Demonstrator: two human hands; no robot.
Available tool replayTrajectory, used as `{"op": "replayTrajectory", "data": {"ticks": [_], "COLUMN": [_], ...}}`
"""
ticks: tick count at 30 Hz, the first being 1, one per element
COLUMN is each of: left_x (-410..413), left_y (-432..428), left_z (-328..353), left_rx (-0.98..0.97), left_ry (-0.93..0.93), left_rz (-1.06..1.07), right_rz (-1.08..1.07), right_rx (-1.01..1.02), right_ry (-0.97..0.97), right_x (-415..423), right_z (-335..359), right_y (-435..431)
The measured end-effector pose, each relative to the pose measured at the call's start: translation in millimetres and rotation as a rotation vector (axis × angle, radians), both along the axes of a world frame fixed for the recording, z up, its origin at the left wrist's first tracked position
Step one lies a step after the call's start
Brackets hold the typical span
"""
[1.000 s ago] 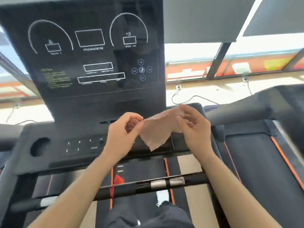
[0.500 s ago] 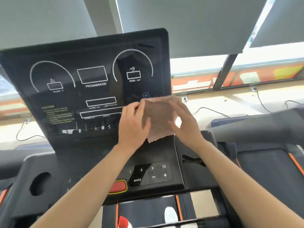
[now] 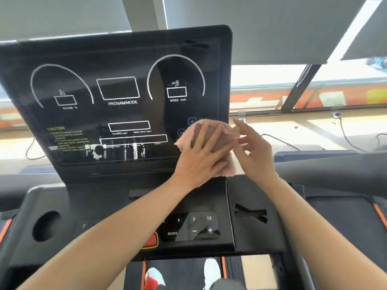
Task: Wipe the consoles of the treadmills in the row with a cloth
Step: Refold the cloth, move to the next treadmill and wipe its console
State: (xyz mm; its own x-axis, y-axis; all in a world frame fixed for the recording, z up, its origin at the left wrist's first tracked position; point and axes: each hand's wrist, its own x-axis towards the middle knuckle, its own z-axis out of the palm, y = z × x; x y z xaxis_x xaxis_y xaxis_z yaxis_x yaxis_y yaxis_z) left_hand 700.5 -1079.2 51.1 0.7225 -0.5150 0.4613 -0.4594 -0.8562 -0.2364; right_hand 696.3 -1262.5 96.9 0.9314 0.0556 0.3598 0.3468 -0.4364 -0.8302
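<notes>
A black treadmill console (image 3: 117, 114) with white dial outlines and a "PROGAM/MODE" label stands upright in front of me. A pink cloth (image 3: 225, 132) lies flat against its lower right corner. My left hand (image 3: 201, 158) presses flat on the cloth, fingers spread over it. My right hand (image 3: 254, 151) hovers just right of the cloth with fingers apart, fingertips at the cloth's right edge, holding nothing.
Below the screen is a button panel (image 3: 194, 227) with a red stop button (image 3: 150, 240) and a cup hole (image 3: 46, 226) at left. A neighbouring treadmill's handrail (image 3: 335, 168) runs at right. Windows with grey blinds and cables lie behind.
The cloth went from being held between both hands in the air to lying on the screen's lower right. My left hand now presses on it; my right hand has let go.
</notes>
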Motion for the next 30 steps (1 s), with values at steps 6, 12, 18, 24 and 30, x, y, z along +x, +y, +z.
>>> {"op": "replayTrajectory", "data": {"ticks": [6,12,18,24,30], "left_x": [21,57,80,93,99], "left_y": [9,24,24,39,48], "left_z": [31,110,181,208,194], "left_rx": [-0.052,-0.158,-0.237,-0.202,-0.024], "left_ry": [-0.085,-0.117,-0.117,-0.138,-0.156], "left_rz": [0.067,0.297,0.524,0.457,0.255], "right_rz": [-0.082,0.051,0.027,-0.002,-0.008], "right_rx": [0.096,0.147,0.026,0.042,-0.026], "right_ry": [-0.048,-0.007,-0.091,-0.091,-0.051], "right_x": [20,20,25,42,40], "right_z": [3,8,21,36,35], "right_y": [9,27,42,48,58]}}
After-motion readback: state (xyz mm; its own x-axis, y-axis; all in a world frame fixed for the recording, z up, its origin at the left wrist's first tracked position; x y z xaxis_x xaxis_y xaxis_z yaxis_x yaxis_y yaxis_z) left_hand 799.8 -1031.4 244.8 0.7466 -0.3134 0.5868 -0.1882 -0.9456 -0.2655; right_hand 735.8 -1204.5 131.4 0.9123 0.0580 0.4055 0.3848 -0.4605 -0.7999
